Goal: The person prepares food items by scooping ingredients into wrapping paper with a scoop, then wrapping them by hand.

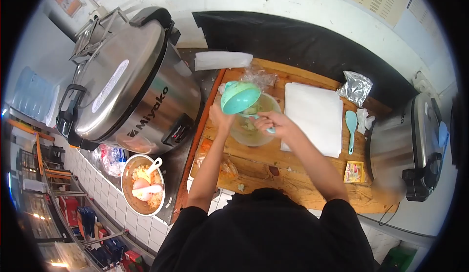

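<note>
My left hand (222, 116) grips the near left side of a turquoise bowl (242, 101), which is tilted with its opening toward me. Most of that hand's fingers are hidden behind the bowl. Below it, a clear mixing bowl (254, 139) with pale green contents stands on the wooden table. My right hand (272, 122) is closed around a turquoise-handled utensil (270, 130) over the clear bowl. The utensil's working end is hard to make out against the turquoise bowl.
A large Miyako rice cooker (141, 96) stands left, another steel cooker (398, 135) right. White paper sheets (312, 118), a turquoise rice paddle (351, 125), a yellow sachet (354, 172) and crumpled foil (355, 86) lie on the table. A food pot (128, 201) sits lower left.
</note>
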Available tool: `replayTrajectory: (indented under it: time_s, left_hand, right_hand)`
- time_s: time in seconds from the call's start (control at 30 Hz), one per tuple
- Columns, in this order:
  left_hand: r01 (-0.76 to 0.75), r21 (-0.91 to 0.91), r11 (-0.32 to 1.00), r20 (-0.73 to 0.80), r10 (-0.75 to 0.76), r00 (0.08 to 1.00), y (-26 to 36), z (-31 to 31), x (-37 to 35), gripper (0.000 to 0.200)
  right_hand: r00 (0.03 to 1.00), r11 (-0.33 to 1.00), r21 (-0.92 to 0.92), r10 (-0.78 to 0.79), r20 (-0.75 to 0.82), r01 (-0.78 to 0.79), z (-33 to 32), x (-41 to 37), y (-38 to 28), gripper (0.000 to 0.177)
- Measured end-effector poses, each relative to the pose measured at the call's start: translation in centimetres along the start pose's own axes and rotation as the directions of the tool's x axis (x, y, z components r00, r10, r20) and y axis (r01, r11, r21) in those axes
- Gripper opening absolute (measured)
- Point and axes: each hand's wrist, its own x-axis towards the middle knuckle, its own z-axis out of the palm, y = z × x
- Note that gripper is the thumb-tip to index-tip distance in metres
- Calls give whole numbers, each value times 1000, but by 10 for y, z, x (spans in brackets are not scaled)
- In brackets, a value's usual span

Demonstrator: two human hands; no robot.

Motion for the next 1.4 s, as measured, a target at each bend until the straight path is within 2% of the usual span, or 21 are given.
replayTrajectory:
  time_s: [0.07, 0.13, 0.17, 0.2, 0.23, 0.27, 0.3, 0.33, 0.4, 0.43, 0.5, 0.63, 0.7, 0.8, 0.93, 1.03, 1.13, 1.27, 1.33, 1.37, 1.4]
  left_hand:
    - [12, 81, 997, 65, -17, 998, 2, 3, -3, 26]
    - [29, 23, 999, 119, -31, 992, 17, -1, -3, 26]
    - [42, -11, 999, 137, -40, 990, 24, -3, -3, 26]
    - [54, -44, 998, 154, -47, 987, 28, -3, -3, 26]
    - [55, -49, 997, 154, -47, 987, 28, -2, -2, 26]
    - [18, -40, 999, 168, -11, 986, 27, 1, -1, 27]
    - [-20, -31, 999, 184, 26, 983, 28, 3, -1, 28]
    - [-20, -32, 999, 189, 25, 982, 29, 5, 0, 28]
    - [-97, 20, 995, 224, 90, 970, 32, 11, 1, 30]
    - [-99, 18, 995, 224, 93, 970, 31, 13, -1, 30]
    - [-125, 62, 990, 301, 101, 948, 31, 16, -3, 32]
    - [-139, 48, 989, 344, 114, 932, 51, 9, -17, 32]
    - [-220, -3, 975, 320, 209, 924, 60, 9, -23, 31]
    - [-159, -45, 986, 269, 165, 949, 56, 19, -25, 30]
    - [-157, -63, 986, 328, 169, 930, 46, 21, -22, 30]
    - [-144, -61, 988, 244, 155, 957, 46, 21, -21, 32]
    - [-46, -68, 997, 179, 58, 982, 47, 19, -23, 34]
    - [1, 4, 1000, 179, -2, 984, 43, 19, -24, 35]
    - [-7, 19, 1000, 158, 4, 987, 40, 22, -23, 36]
    - [11, 8, 1000, 152, -13, 988, 38, 22, -22, 37]
    - [29, -5, 1000, 146, -28, 989, 35, 24, -22, 37]
  right_hand:
    - [992, 996, -79, -49, -115, 40, -7, -19, 9, 24]
    - [915, 746, -658, -329, -234, 100, -16, -36, 11, 22]
    - [895, 630, -771, -391, -212, 92, -21, -45, 12, 22]
    - [892, 627, -774, -397, -215, 92, -18, -50, 18, 22]
    - [789, 254, -965, -577, -210, -71, -12, -56, 27, 22]
    - [682, -133, -946, -723, -112, -296, -9, -60, 32, 23]
    - [666, -356, -857, -745, 20, -372, -9, -61, 33, 22]
    - [664, -351, -858, -748, 17, -374, -11, -58, 36, 22]
    - [561, -711, -344, -698, 445, -613, -17, -45, 38, 23]
    - [559, -710, -344, -699, 446, -614, -20, -41, 35, 23]
    - [449, -686, -128, -593, 668, -716, -21, -33, 31, 24]
    - [469, -621, -57, -646, 603, -782, -26, -39, 33, 21]
    - [595, -708, -262, -698, 398, -655, -34, -40, 37, 20]
    - [680, -752, -317, -659, 322, -578, -35, -47, 40, 20]
    - [658, -712, -482, -684, 315, -510, -55, -38, 6, 23]
    - [702, -687, -575, -666, 253, -444, -52, -33, -5, 27]
    - [730, -520, -794, -667, 147, -315, -48, -23, 9, 28]
    - [705, -493, -839, -679, 205, -231, -56, -4, 21, 28]
    - [683, -531, -847, -631, 367, -35, -60, 4, 19, 28]
    - [682, -531, -847, -632, 368, -35, -62, 6, 18, 28]
    - [692, -420, -907, -661, 291, -20, -57, 6, 22, 28]
